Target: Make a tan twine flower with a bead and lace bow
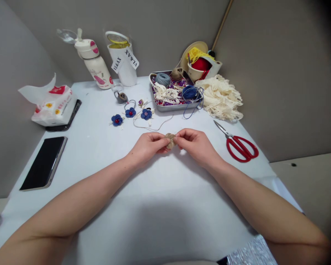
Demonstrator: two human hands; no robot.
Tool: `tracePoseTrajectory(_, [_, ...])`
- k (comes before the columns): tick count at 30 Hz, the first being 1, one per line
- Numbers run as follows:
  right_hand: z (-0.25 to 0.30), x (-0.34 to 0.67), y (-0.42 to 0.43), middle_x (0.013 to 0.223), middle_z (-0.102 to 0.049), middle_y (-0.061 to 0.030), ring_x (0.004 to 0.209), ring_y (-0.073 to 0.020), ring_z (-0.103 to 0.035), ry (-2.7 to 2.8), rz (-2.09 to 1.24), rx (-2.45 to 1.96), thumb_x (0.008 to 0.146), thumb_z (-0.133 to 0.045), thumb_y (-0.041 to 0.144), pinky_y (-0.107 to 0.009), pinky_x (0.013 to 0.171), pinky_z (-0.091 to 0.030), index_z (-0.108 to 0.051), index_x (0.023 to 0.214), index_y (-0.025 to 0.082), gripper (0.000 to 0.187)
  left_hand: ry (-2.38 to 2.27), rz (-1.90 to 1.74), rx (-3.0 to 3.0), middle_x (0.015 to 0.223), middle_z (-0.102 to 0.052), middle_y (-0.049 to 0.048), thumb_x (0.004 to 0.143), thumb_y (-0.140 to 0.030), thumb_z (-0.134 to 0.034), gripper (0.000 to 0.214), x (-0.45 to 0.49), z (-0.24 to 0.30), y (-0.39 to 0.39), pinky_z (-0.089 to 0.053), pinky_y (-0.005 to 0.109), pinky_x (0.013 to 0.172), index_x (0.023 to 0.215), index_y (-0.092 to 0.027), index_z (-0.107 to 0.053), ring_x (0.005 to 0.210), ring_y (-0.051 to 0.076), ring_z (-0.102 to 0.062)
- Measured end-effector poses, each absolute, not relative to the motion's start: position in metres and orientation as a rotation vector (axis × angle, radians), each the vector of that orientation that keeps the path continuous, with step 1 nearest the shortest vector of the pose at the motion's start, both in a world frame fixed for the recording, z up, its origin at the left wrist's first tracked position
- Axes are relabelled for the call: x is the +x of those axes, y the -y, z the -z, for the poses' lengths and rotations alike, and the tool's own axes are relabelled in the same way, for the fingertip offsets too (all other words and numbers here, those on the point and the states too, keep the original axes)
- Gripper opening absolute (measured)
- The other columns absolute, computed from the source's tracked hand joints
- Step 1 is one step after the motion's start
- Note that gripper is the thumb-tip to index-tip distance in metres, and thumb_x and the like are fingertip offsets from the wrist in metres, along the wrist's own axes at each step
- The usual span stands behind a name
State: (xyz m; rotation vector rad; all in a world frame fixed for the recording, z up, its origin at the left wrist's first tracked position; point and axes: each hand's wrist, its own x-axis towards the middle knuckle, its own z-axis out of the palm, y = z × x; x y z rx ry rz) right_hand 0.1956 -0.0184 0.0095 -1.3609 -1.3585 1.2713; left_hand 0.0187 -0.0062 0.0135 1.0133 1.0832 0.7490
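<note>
Both of my hands meet over the middle of the white table [143,206]. My left hand [149,146] and my right hand [195,143] pinch a small beige twine piece [170,140] between their fingertips. A thin light thread [151,127] runs from that piece back toward the far side of the table. Three small blue fabric flowers [130,112] with red or pink centres lie beyond my hands, beside the thread.
Red-handled scissors [241,146] lie right of my hands. A metal tray [176,106] of yarn and lace stands at the back, with a lace heap [222,97] beside it. A phone [44,162], a tissue pack [53,105], a bottle [95,64] and a white jug [125,59] are left and behind.
</note>
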Motion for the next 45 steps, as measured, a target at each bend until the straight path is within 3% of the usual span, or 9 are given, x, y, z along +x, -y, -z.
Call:
tracePoseTrajectory(7, [-0.011, 0.195, 0.020, 0.074, -0.065, -0.0011, 0.064, -0.0116, -0.053, 1.394, -1.234, -1.370, 0.074, -0.068, 0.031, -0.025, 0.060, -0.041, -0.067, 0.078, 0.016, 0.016, -1.107, -0.831, 0.953, 0.076, -0.068, 0.0065, 0.070, -0.031, -0.075, 0.020, 0.018, -0.010, 0.003, -0.050, 0.028, 0.068, 0.073, -0.012, -0.071, 0.067, 0.012, -0.060])
tracePoseTrajectory(28, [-0.009, 0.197, 0.021, 0.067, -0.061, 0.0006, 0.061, -0.0112, -0.051, 1.425, -1.142, -1.376, 0.075, -0.064, 0.028, -0.024, 0.057, -0.039, -0.066, 0.074, 0.017, 0.011, -1.132, -0.772, 1.056, 0.076, -0.068, 0.0053, 0.069, -0.029, -0.076, 0.016, 0.015, -0.013, 0.002, -0.050, 0.026, 0.069, 0.074, -0.013, -0.073, 0.068, 0.011, -0.059])
tracePoseTrajectory(36, [-0.010, 0.236, -0.004, 0.084, -0.066, -0.0035, 0.072, -0.0154, -0.056, 1.671, -0.468, -1.393, 0.083, -0.060, 0.024, -0.029, 0.070, -0.044, -0.068, 0.085, 0.019, 0.009, -1.029, -0.665, 0.895, 0.083, -0.069, 0.0058, 0.068, -0.027, -0.080, 0.021, -0.005, -0.022, -0.021, -0.052, 0.022, 0.065, 0.079, -0.012, -0.072, 0.067, 0.009, -0.059])
tracePoseTrajectory(40, [-0.013, 0.255, -0.009, 0.090, -0.067, -0.0065, 0.085, -0.0202, -0.060, 2.034, -0.318, -1.339, 0.086, -0.059, 0.022, -0.033, 0.077, -0.044, -0.069, 0.084, 0.020, 0.011, -1.023, -0.648, 0.857, 0.076, -0.066, 0.0046, 0.067, -0.024, -0.081, 0.020, -0.013, -0.020, -0.032, -0.051, 0.020, 0.060, 0.078, -0.011, -0.070, 0.060, 0.007, -0.055])
tracePoseTrajectory(45, [-0.010, 0.261, -0.016, 0.089, -0.068, -0.0089, 0.084, -0.0231, -0.061, 2.046, -0.175, -1.536, 0.088, -0.056, 0.023, -0.036, 0.078, -0.043, -0.070, 0.082, 0.019, 0.015, -1.043, -0.627, 0.891, 0.072, -0.065, 0.0054, 0.064, -0.024, -0.083, 0.023, -0.014, -0.016, -0.033, -0.048, 0.021, 0.057, 0.072, -0.010, -0.067, 0.058, 0.008, -0.056])
